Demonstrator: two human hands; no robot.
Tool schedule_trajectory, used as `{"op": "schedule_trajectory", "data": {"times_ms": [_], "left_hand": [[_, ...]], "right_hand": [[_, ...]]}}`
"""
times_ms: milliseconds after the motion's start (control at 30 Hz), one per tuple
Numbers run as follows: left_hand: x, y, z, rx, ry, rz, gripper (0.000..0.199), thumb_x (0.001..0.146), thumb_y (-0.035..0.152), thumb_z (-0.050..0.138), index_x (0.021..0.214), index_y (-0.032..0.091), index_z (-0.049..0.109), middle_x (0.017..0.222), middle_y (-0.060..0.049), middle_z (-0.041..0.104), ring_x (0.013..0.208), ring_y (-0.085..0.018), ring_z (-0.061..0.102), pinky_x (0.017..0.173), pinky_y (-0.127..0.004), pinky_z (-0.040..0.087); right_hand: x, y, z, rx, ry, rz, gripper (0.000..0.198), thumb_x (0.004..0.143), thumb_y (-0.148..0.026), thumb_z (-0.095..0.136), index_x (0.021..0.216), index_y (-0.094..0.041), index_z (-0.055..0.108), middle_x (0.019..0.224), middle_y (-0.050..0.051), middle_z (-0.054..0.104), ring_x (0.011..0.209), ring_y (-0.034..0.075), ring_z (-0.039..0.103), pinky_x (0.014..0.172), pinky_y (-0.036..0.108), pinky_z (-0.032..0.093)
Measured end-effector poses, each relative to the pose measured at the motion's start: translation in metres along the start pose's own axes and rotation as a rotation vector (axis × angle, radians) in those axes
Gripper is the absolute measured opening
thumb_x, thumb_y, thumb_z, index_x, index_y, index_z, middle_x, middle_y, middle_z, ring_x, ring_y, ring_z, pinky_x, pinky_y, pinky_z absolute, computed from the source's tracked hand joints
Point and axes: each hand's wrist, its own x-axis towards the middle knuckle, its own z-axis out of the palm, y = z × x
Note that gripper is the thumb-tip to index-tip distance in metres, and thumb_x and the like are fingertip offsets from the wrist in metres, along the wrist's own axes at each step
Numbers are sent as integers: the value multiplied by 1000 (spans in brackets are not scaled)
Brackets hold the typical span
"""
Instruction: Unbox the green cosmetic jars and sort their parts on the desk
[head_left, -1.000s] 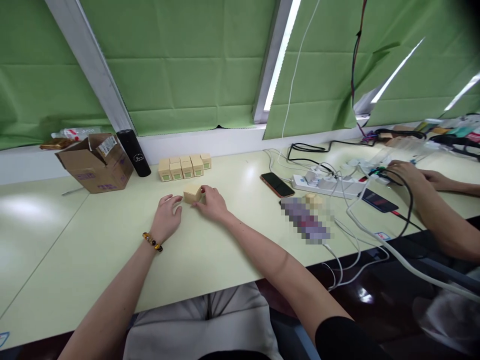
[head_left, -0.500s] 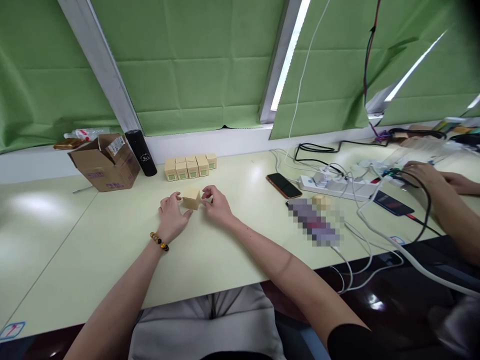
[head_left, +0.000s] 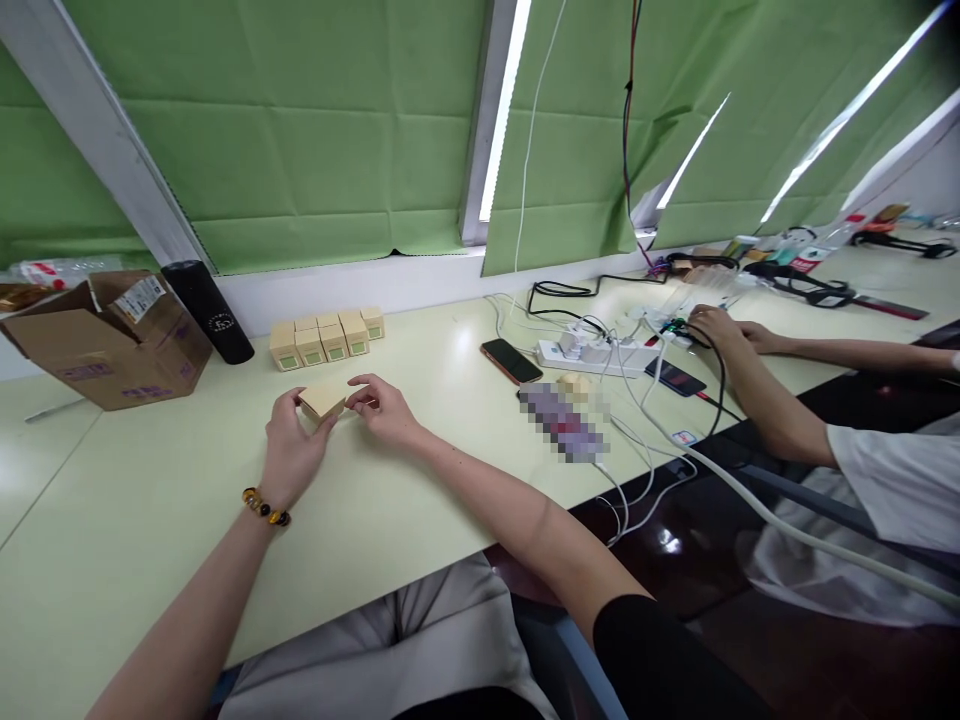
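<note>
My left hand (head_left: 292, 455), with a beaded bracelet (head_left: 266, 507) on its wrist, is closed around a small tan cardboard box (head_left: 324, 400). Its fingers lie at the far left side and its thumb at the near side. At the box's right end is my right hand (head_left: 384, 412), fingers bent and tips pressed together; whether a flap or something small is between them cannot be made out. Behind both hands, several similar small boxes (head_left: 321, 342) with green-edged labels stand in a close group.
An open carton (head_left: 142, 345) and a black cylinder (head_left: 210, 312) stand at the left. Rightward lie a phone (head_left: 511, 361), a blurred-out phone (head_left: 562, 422), a small tan item (head_left: 575, 386), a power strip (head_left: 596, 357) and tangled cables. A co-worker's hands (head_left: 716, 328) work beyond.
The view has swung to the right, bringing more of the co-worker into sight. The small box is tilted differently, and my left hand now wraps it more fully. My right fingertips stay at its right end.
</note>
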Motion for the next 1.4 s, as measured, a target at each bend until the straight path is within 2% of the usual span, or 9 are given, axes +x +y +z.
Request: {"op": "schedule_trajectory", "data": {"times_ms": [133,233,367,467,600,767,1033,1267,1400], "left_hand": [[-5,6,-7,2,119,221,50,94,35,60,141,21,47,141,-16,53,138,-32,53,113,-48,51],[-10,10,-9,40,163,342,46,95,25,59,140,20,52,140,-18,51,138,-32,53,117,-51,49],[-13,10,-7,19,286,496,46,95,19,62,140,19,53,135,-17,55,132,-31,57,113,-50,53],[-10,6,-5,7,371,607,49,94,16,66,141,19,53,131,-17,57,126,-30,61,106,-50,58],[-9,3,-3,40,408,667,54,93,11,66,145,21,53,132,-16,58,125,-29,62,105,-49,59],[-9,3,-2,89,422,712,55,93,9,65,146,21,53,127,-15,60,123,-29,62,100,-46,62],[-10,3,-4,215,392,738,50,95,8,61,143,20,54,121,-16,62,117,-28,65,93,-43,63],[-11,1,-1,237,350,706,48,94,9,61,140,19,55,121,-15,62,116,-28,64,90,-41,64],[-11,-1,0,223,312,685,48,95,10,60,142,20,54,122,-16,62,119,-29,63,90,-43,64]], "right_hand": [[-7,-24,0,-6,15,-159,38,98,-31,61,135,-25,54,125,8,71,112,17,71,99,35,59],[-15,-39,3,-101,30,-269,47,97,-33,62,141,-25,48,132,9,67,114,20,68,101,38,59],[-22,-41,7,-133,82,-361,50,99,-31,58,146,-24,42,132,12,66,114,23,68,99,42,60],[-24,-36,9,-166,116,-442,52,102,-38,57,148,-25,39,134,15,63,116,28,67,98,49,61],[-28,-35,11,-273,139,-493,51,105,-38,48,153,-27,34,139,18,59,117,31,66,96,53,63],[-33,-39,11,-375,144,-530,57,102,-27,47,155,-26,27,140,19,58,120,33,66,95,54,64],[-34,-44,7,-414,76,-447,66,95,-16,47,156,-22,21,138,21,58,110,32,69,89,54,65],[-34,-43,7,-430,51,-400,67,94,-15,47,155,-23,21,134,20,59,100,29,69,78,49,64],[-34,-44,5,-426,33,-359,67,93,-16,47,154,-22,21,127,19,61,97,29,69,79,49,63]]}}
